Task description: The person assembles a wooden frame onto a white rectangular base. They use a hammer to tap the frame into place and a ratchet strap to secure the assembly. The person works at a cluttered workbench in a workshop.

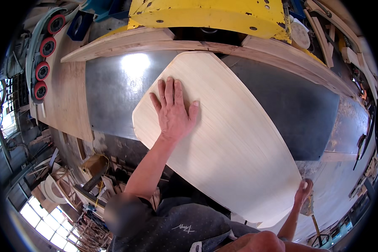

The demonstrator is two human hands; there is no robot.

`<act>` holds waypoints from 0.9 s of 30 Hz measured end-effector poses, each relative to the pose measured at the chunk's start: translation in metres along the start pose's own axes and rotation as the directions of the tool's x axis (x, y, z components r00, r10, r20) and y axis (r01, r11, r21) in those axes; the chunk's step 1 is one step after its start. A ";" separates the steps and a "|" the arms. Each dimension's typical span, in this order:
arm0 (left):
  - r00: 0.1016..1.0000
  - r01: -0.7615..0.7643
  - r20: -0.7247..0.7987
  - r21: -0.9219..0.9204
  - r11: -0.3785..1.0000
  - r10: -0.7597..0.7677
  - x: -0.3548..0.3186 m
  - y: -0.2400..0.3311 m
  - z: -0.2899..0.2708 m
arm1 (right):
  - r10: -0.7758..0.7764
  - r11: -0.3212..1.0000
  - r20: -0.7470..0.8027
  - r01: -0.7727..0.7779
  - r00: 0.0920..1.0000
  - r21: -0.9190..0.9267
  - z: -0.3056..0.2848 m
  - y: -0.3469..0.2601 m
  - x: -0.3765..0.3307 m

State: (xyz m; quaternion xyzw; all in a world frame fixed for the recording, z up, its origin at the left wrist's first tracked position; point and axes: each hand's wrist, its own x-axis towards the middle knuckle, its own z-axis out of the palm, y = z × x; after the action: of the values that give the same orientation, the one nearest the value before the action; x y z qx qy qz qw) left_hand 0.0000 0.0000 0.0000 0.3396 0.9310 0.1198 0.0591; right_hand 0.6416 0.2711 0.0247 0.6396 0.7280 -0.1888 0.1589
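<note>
Risk: pale, tapered wooden panel (pixel 227 138) tipping or slipping.
Mid-frame, it overhangs the dark grey, glossy tabletop (pixel 277 96); uneven pressure could tilt it. Left hand (pixel 175 117): flat on it, fingers spread. Right hand (pixel 303 192): at lower-right edge; grip cannot be determined.

Pale board (pixel 227 130), seemingly faintly streaked.

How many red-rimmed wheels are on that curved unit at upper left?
4, in a row down the curved unit: top wheel, second wheel, third wheel and bottom wheel. Any on its far side would be hidden.
</note>
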 end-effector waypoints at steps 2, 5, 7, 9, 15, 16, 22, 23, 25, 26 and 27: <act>1.000 0.005 -0.019 0.042 0.999 -0.004 0.000 0.002 0.000 | 0.140 0.985 -0.385 -0.167 0.912 -0.039 0.023 0.038 -0.045; 0.992 0.009 -0.125 0.019 1.000 -0.006 -0.002 0.004 -0.004 | 0.859 0.511 -0.206 -0.764 0.468 0.394 0.051 0.045 -0.132; 0.989 0.000 -0.146 0.004 1.000 0.001 0.001 -0.002 0.000 | 0.692 0.008 0.358 -0.503 0.626 0.864 0.095 0.063 -0.203; 0.990 -0.032 -0.134 0.014 0.999 0.034 0.005 0.001 -0.002 | 0.782 -0.218 0.596 -0.816 0.182 0.535 0.103 0.009 -0.252; 0.998 0.029 -0.061 0.024 0.999 -0.028 0.014 -0.008 -0.019 | 0.531 -0.574 0.650 -0.333 0.545 0.748 0.155 -0.010 -0.274; 0.997 0.038 -0.063 0.032 0.999 -0.036 0.018 -0.005 -0.019 | 0.543 -0.575 0.658 -0.341 0.521 0.744 0.162 -0.010 -0.277; 0.994 0.047 -0.105 0.043 0.998 -0.042 0.017 -0.007 -0.014 | 0.603 -0.516 0.649 -0.393 0.464 0.761 0.163 0.006 -0.267; 0.994 0.044 -0.106 0.032 0.998 -0.041 0.017 -0.008 -0.014 | 0.627 -0.498 0.639 -0.401 0.446 0.769 0.162 0.005 -0.264; 0.989 -0.003 -0.151 0.001 1.000 0.003 0.018 -0.008 -0.010 | 0.660 -0.474 0.616 -0.398 0.430 0.785 0.155 -0.002 -0.255; 0.984 -0.026 -0.174 -0.013 1.000 0.024 0.018 -0.008 -0.009 | 0.668 -0.465 0.604 -0.389 0.435 0.795 0.150 -0.007 -0.249; 0.986 -0.025 -0.164 -0.004 1.000 0.024 0.018 -0.006 -0.009 | 0.676 -0.456 0.591 -0.381 0.439 0.804 0.148 -0.009 -0.244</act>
State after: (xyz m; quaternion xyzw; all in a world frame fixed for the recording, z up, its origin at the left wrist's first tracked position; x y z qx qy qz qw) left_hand -0.0194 0.0054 0.0065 0.3400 0.9280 0.1510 -0.0180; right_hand 0.6634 -0.0136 0.0112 0.8317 -0.0707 -0.4378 -0.3341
